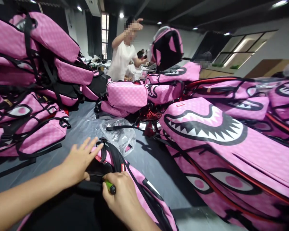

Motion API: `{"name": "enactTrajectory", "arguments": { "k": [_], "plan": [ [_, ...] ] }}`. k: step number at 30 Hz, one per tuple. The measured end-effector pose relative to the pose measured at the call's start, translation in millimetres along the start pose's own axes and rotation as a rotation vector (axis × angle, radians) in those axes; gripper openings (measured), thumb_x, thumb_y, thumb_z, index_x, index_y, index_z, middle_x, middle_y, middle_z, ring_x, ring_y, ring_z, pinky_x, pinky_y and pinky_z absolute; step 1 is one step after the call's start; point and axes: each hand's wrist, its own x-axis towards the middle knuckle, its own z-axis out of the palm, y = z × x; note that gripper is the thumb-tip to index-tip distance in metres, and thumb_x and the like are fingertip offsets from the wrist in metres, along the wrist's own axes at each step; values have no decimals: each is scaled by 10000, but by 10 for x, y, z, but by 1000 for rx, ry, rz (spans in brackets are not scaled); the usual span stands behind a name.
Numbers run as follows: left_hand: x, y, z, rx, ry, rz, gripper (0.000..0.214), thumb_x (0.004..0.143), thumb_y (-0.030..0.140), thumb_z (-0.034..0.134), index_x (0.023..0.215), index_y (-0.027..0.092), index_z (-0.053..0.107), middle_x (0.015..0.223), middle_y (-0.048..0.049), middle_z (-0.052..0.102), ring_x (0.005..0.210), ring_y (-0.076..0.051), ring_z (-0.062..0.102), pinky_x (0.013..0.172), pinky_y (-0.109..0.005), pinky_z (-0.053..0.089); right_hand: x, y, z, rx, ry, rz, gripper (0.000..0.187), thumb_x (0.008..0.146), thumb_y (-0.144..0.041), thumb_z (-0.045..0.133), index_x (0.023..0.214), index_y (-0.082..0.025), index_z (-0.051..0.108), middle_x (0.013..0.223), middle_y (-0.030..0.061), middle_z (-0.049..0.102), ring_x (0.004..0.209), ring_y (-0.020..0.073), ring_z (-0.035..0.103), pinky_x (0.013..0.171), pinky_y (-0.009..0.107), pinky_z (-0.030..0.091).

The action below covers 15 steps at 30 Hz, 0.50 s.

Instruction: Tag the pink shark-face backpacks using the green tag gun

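A pink and black backpack [69, 213] lies right in front of me, its black padded side towards me. My left hand [77, 160] is at its top end, fingers spread, by the black top loop and strap. Lower and to the right, my right hand [125, 191] is closed around a small green-handled tool with a black end [111, 188]; its working tip is hidden. The right hand is against the backpack beside a black shoulder strap with a small red tag [122, 167].
Pink backpacks are piled on the left [45, 128], and a large one with a shark mouth [250, 160] lies at the right. A clear plastic bag [121, 134] rests on the grey table [156, 166]. Across it, a person in white [121, 61] stands near a raised backpack [167, 48].
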Motion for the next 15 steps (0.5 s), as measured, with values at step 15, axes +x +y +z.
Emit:
{"name": "enactTrajectory", "arguments": {
  "k": [15],
  "plan": [
    [-167,-66,76,33,-82,-70,1291,694,262,838,1568,232,-111,1611,-224,175,1241,-350,490,919,-415,537,-72,26,173,354,2,-176,163,870,-218,587,964,-219,719,923,18,773,797,203,716,792,336,482]
  ]
}}
